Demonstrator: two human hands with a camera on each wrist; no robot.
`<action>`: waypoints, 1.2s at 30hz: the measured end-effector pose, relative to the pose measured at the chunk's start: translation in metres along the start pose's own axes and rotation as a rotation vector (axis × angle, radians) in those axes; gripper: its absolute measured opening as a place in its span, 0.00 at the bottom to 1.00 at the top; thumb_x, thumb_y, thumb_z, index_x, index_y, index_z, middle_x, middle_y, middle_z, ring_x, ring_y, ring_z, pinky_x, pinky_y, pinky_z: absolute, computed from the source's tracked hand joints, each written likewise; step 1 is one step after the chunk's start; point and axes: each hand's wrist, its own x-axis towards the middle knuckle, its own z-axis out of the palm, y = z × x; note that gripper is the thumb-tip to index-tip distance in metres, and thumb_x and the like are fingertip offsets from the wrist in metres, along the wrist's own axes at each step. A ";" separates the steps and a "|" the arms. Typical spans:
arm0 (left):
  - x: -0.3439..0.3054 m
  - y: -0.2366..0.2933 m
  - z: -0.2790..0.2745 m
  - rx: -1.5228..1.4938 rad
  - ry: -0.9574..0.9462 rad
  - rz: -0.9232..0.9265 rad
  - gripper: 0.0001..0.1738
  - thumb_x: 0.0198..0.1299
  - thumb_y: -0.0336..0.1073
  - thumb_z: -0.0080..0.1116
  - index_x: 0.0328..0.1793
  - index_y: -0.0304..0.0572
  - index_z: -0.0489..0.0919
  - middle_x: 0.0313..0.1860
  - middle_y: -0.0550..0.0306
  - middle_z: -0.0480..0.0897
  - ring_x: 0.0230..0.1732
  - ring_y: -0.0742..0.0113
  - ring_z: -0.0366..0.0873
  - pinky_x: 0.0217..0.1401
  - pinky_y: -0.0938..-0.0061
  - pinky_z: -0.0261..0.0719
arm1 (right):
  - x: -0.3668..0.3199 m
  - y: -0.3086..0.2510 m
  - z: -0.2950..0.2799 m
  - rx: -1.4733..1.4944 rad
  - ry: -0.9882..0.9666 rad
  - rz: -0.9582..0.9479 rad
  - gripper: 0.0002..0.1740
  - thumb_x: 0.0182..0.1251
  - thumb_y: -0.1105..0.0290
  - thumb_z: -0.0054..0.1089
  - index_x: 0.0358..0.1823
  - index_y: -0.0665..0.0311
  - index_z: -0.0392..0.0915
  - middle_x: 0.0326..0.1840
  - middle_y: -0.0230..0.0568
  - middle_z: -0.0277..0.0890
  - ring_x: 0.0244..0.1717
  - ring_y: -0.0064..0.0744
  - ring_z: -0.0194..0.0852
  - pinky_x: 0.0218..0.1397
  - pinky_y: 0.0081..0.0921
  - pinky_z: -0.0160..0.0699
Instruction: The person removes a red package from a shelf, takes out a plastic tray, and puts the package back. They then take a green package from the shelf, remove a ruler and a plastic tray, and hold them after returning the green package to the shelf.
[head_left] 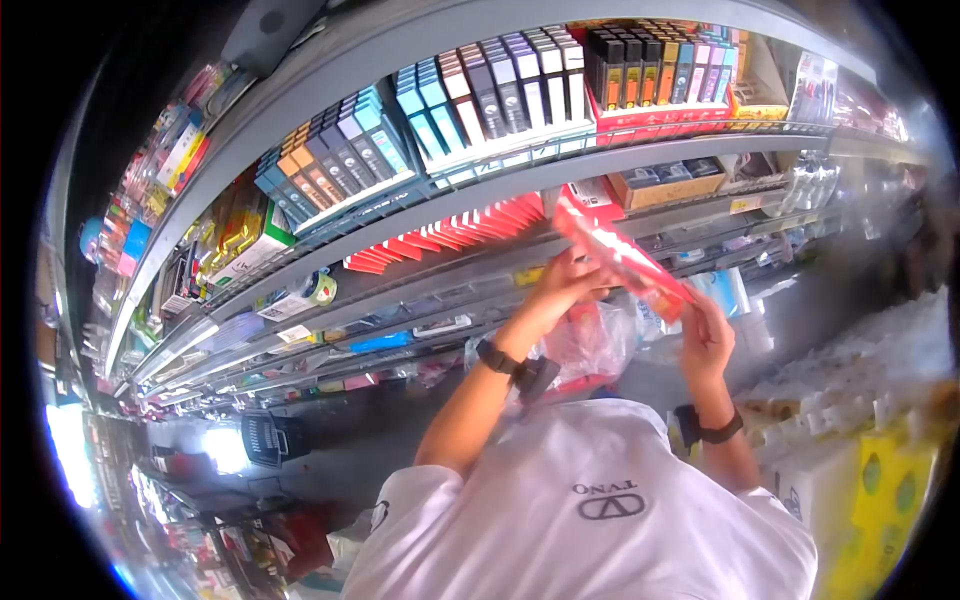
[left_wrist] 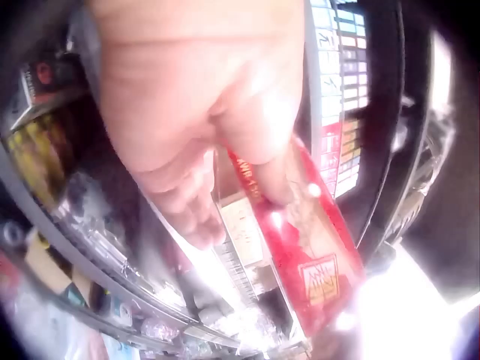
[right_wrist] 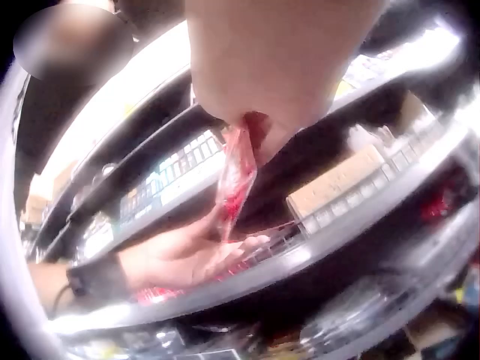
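A flat red packet with a glossy clear front (head_left: 630,255) is held up between both hands in front of the shelves. My left hand (head_left: 565,285) grips its left part; in the left wrist view the thumb of the left hand (left_wrist: 202,97) lies on the face of the packet (left_wrist: 300,240). At the packet's lower right end, the right hand (head_left: 708,335) pinches the edge. The right wrist view shows the packet (right_wrist: 237,176) nearly edge-on, hanging between the right hand (right_wrist: 259,90) and the left hand (right_wrist: 187,259). Printing on the packet is too blurred to read.
Slim boxes (head_left: 510,85) line the upper shelf. Below them lies a row of red packets (head_left: 450,238), beside an open cardboard box (head_left: 665,185). A clear plastic bag (head_left: 590,345) is beneath the hands. A dark basket (head_left: 272,438) stands farther down the aisle.
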 end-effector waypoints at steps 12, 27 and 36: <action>-0.065 0.008 0.035 0.238 0.215 -0.043 0.14 0.66 0.31 0.67 0.55 0.32 0.80 0.51 0.56 0.86 0.51 0.71 0.84 0.53 0.74 0.86 | -0.003 -0.001 -0.009 0.040 -0.372 0.192 0.25 0.63 0.65 0.74 0.58 0.62 0.76 0.43 0.45 0.80 0.40 0.45 0.82 0.43 0.35 0.82; -0.126 0.008 0.052 0.351 0.339 -0.043 0.14 0.68 0.32 0.65 0.57 0.36 0.78 0.48 0.64 0.83 0.49 0.79 0.79 0.49 0.79 0.78 | 0.021 -0.030 0.015 -0.144 -0.268 -0.458 0.24 0.55 0.72 0.74 0.55 0.61 0.81 0.48 0.39 0.81 0.41 0.40 0.83 0.38 0.31 0.84; -0.127 0.015 0.058 0.547 0.315 0.103 0.13 0.71 0.34 0.61 0.58 0.36 0.79 0.46 0.65 0.82 0.46 0.79 0.77 0.47 0.77 0.76 | 0.014 -0.035 0.012 -0.238 -0.206 -0.493 0.24 0.52 0.71 0.73 0.53 0.66 0.82 0.50 0.41 0.83 0.42 0.37 0.83 0.40 0.29 0.86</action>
